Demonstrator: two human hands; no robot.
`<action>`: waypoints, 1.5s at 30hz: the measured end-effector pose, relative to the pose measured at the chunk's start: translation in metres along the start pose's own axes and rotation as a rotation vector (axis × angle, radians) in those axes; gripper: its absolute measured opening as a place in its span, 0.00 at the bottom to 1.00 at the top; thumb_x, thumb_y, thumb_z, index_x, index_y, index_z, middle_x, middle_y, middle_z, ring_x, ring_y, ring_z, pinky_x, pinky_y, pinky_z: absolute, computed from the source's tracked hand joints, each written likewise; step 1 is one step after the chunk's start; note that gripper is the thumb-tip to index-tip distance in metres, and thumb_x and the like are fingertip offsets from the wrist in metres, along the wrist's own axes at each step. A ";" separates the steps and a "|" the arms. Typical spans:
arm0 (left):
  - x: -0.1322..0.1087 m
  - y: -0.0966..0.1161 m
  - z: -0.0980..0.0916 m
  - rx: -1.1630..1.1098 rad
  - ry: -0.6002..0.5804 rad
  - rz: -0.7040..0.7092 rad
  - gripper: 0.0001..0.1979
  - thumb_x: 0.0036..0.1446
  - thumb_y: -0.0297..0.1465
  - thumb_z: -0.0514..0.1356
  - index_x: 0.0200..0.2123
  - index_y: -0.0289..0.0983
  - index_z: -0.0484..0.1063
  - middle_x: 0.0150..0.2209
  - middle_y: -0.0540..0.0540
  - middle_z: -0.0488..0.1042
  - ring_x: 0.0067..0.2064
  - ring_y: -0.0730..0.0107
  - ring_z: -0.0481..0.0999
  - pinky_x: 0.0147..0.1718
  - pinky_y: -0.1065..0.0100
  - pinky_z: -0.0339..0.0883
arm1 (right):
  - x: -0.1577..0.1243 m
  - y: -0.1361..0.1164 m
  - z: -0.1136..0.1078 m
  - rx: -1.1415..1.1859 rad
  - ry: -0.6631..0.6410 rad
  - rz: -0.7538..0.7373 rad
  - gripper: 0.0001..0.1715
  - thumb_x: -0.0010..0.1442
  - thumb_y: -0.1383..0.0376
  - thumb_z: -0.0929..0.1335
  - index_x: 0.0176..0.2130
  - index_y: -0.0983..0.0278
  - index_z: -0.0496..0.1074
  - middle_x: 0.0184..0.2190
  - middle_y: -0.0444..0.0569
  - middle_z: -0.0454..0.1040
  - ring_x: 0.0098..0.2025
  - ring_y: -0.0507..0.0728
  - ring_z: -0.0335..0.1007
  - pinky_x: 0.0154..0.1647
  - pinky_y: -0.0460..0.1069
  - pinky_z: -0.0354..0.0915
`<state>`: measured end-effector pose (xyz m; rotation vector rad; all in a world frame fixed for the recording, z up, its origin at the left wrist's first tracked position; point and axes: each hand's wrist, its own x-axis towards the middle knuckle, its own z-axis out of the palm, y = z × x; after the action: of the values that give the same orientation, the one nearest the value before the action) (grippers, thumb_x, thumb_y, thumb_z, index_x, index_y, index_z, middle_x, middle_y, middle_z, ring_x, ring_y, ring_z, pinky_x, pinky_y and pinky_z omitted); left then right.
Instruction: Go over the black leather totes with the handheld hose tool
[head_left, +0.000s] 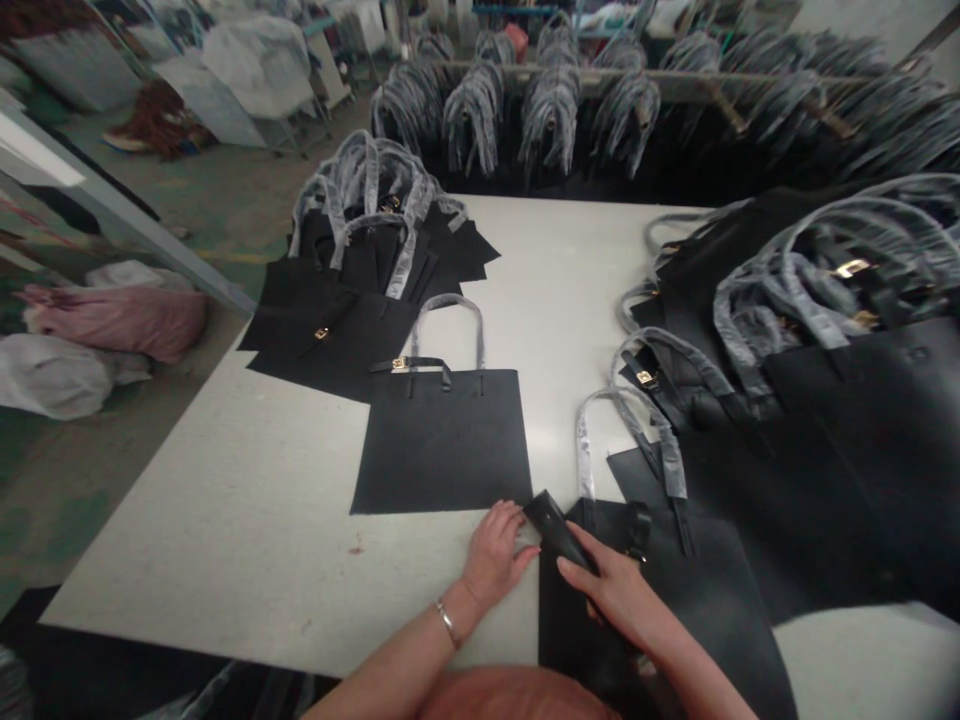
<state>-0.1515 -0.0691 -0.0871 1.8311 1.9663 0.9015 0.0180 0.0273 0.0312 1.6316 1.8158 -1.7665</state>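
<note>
Head-worn view, angled forward and down.

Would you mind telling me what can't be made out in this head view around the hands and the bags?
- Black strip: its lower end is hidden by the right hand.
- Bag under that hand: its lower part is hidden by the right forearm and cut off by the bottom edge.
- Pile of bags: cut off by the right edge.
- Bags on the far rack: details too small to make out.
</note>
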 end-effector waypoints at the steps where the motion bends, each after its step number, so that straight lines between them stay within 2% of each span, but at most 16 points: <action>1: -0.001 0.001 0.000 0.002 0.005 -0.003 0.18 0.59 0.39 0.61 0.49 0.36 0.68 0.50 0.36 0.72 0.55 0.51 0.70 0.56 0.43 0.65 | 0.003 0.001 0.002 -0.003 -0.002 0.006 0.39 0.58 0.52 0.65 0.63 0.67 0.61 0.20 0.41 0.71 0.18 0.51 0.66 0.22 0.46 0.64; 6: -0.003 0.000 0.003 0.031 0.039 -0.028 0.17 0.58 0.40 0.61 0.45 0.36 0.69 0.49 0.36 0.72 0.55 0.50 0.70 0.54 0.45 0.68 | 0.017 -0.006 0.010 0.005 0.010 0.008 0.38 0.58 0.52 0.65 0.63 0.66 0.61 0.20 0.40 0.70 0.17 0.51 0.66 0.19 0.45 0.62; 9: -0.003 0.000 0.005 0.046 0.054 -0.038 0.17 0.57 0.40 0.62 0.45 0.36 0.68 0.48 0.37 0.73 0.54 0.51 0.71 0.55 0.46 0.67 | 0.015 -0.015 0.006 0.047 0.143 -0.043 0.40 0.57 0.51 0.65 0.63 0.66 0.61 0.24 0.42 0.72 0.20 0.52 0.68 0.24 0.47 0.66; 11: -0.001 0.003 0.001 0.056 0.046 -0.050 0.16 0.56 0.38 0.63 0.45 0.37 0.68 0.48 0.38 0.73 0.53 0.51 0.71 0.55 0.47 0.67 | 0.007 -0.015 -0.005 0.099 0.242 -0.074 0.41 0.58 0.50 0.66 0.64 0.64 0.59 0.25 0.42 0.72 0.23 0.53 0.69 0.27 0.47 0.67; 15: 0.009 0.021 -0.003 0.053 0.030 -0.108 0.18 0.53 0.34 0.63 0.47 0.38 0.67 0.50 0.38 0.70 0.53 0.50 0.69 0.55 0.45 0.63 | -0.023 0.004 -0.035 0.220 0.319 -0.013 0.41 0.58 0.48 0.66 0.65 0.61 0.57 0.23 0.40 0.70 0.23 0.53 0.68 0.25 0.47 0.64; 19: 0.024 0.040 0.010 -0.029 -0.003 -0.092 0.22 0.56 0.33 0.61 0.53 0.37 0.62 0.53 0.37 0.67 0.55 0.51 0.67 0.55 0.47 0.63 | -0.045 0.039 -0.051 0.290 0.297 0.077 0.41 0.58 0.48 0.65 0.65 0.62 0.56 0.24 0.40 0.70 0.20 0.51 0.65 0.22 0.47 0.62; 22: 0.038 0.044 0.020 -0.068 0.011 -0.171 0.25 0.57 0.26 0.57 0.58 0.36 0.56 0.54 0.36 0.64 0.56 0.53 0.65 0.55 0.52 0.64 | -0.050 0.053 -0.047 0.278 0.254 0.099 0.41 0.58 0.48 0.65 0.65 0.62 0.56 0.25 0.40 0.70 0.20 0.51 0.65 0.22 0.47 0.62; 25: 0.050 0.041 0.016 -0.090 -0.036 -0.291 0.25 0.55 0.22 0.58 0.55 0.37 0.56 0.51 0.38 0.63 0.51 0.58 0.69 0.48 0.58 0.68 | -0.048 0.052 -0.036 0.283 0.195 0.092 0.41 0.58 0.49 0.64 0.65 0.62 0.56 0.24 0.40 0.69 0.21 0.52 0.66 0.23 0.47 0.63; 27: 0.055 0.037 0.009 -0.062 -0.113 -0.358 0.21 0.53 0.24 0.62 0.49 0.37 0.60 0.46 0.41 0.66 0.44 0.61 0.71 0.43 0.62 0.68 | -0.044 0.046 -0.029 0.293 0.155 0.073 0.41 0.58 0.49 0.65 0.64 0.64 0.57 0.24 0.41 0.69 0.20 0.51 0.65 0.22 0.47 0.63; 31: 0.056 0.033 -0.001 0.039 -0.208 -0.453 0.14 0.52 0.32 0.66 0.37 0.38 0.64 0.36 0.47 0.71 0.38 0.62 0.73 0.38 0.65 0.64 | -0.024 0.036 -0.016 0.252 0.104 0.031 0.40 0.57 0.51 0.65 0.63 0.67 0.59 0.24 0.41 0.68 0.18 0.51 0.65 0.20 0.47 0.62; 34: 0.055 0.032 -0.003 0.068 -0.260 -0.519 0.11 0.52 0.35 0.66 0.31 0.39 0.66 0.30 0.50 0.73 0.34 0.64 0.75 0.33 0.68 0.61 | -0.002 0.029 -0.009 0.206 0.094 0.014 0.40 0.57 0.52 0.64 0.63 0.68 0.59 0.23 0.42 0.69 0.17 0.52 0.65 0.19 0.47 0.61; 36: 0.054 0.033 -0.002 0.063 -0.274 -0.543 0.10 0.53 0.35 0.66 0.31 0.39 0.67 0.29 0.49 0.74 0.33 0.63 0.76 0.32 0.68 0.60 | 0.010 0.023 -0.005 0.175 0.124 -0.002 0.40 0.57 0.52 0.65 0.63 0.67 0.61 0.22 0.42 0.70 0.17 0.52 0.65 0.19 0.47 0.61; 38: 0.051 0.035 0.000 0.053 -0.264 -0.552 0.10 0.54 0.35 0.65 0.37 0.38 0.69 0.32 0.47 0.76 0.35 0.62 0.77 0.33 0.68 0.61 | 0.014 0.017 -0.005 0.162 0.180 -0.038 0.39 0.56 0.51 0.65 0.62 0.65 0.62 0.22 0.43 0.72 0.18 0.53 0.67 0.20 0.47 0.63; 40: 0.047 0.038 0.004 0.070 -0.241 -0.517 0.15 0.56 0.34 0.63 0.46 0.38 0.68 0.39 0.43 0.76 0.41 0.60 0.77 0.38 0.66 0.64 | 0.009 0.014 -0.008 0.176 0.230 -0.072 0.40 0.56 0.49 0.65 0.63 0.64 0.62 0.23 0.43 0.73 0.19 0.53 0.68 0.22 0.47 0.64; 43: 0.045 0.046 0.013 0.187 -0.212 -0.436 0.27 0.54 0.32 0.64 0.56 0.35 0.62 0.55 0.36 0.68 0.56 0.51 0.68 0.50 0.59 0.64 | -0.010 0.019 -0.016 0.226 0.263 -0.079 0.44 0.56 0.47 0.64 0.65 0.65 0.58 0.23 0.43 0.73 0.21 0.54 0.68 0.23 0.47 0.65; 45: 0.051 0.053 0.018 0.240 -0.212 -0.413 0.32 0.49 0.31 0.68 0.56 0.33 0.61 0.58 0.34 0.63 0.59 0.47 0.63 0.54 0.56 0.61 | -0.024 0.030 -0.021 0.267 0.279 -0.059 0.46 0.55 0.46 0.65 0.65 0.66 0.56 0.23 0.43 0.73 0.22 0.54 0.68 0.24 0.47 0.66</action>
<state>-0.1061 -0.0165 -0.0573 1.4692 2.2656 0.3454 0.0616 0.0216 0.0355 2.0355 1.8154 -1.9625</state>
